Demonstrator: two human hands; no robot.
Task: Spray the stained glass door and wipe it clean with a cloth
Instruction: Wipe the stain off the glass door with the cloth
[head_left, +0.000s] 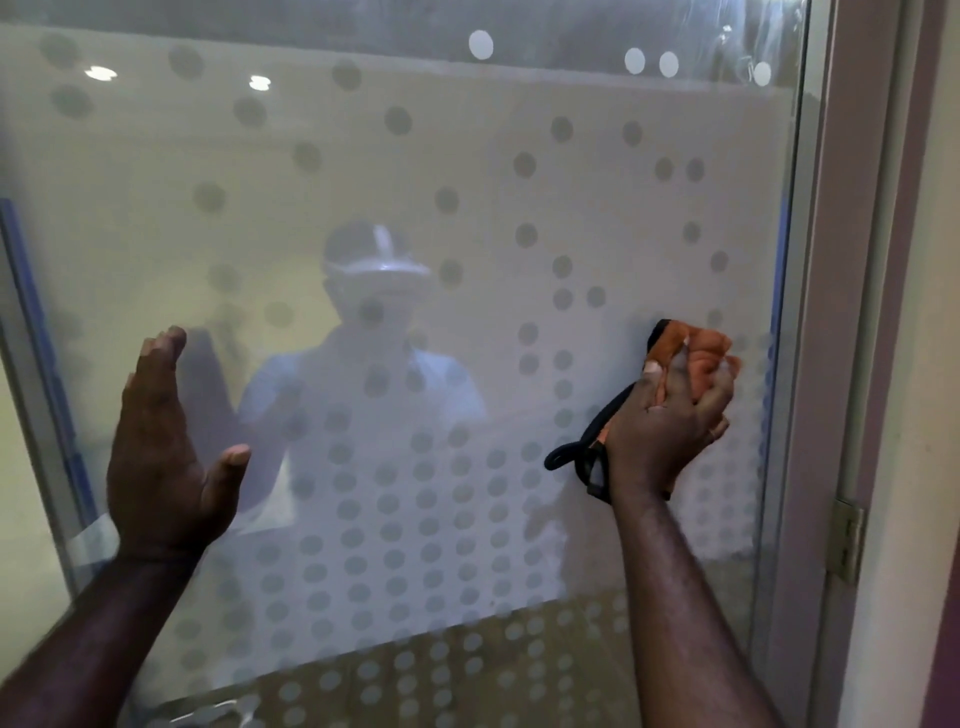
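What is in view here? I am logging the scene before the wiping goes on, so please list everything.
Glass door: one, clear with rows of frosted dots, fills most of the view.
Door frame: one, pale grey, right edge.
Hinge: one, brass-coloured, low on the frame.
Cloth: one, orange with black trim, bunched against the glass at right.
Reflection: one, a faint figure, centre of the glass.
Left hand: open, empty, raised before the glass.
Right hand: closed on the cloth.
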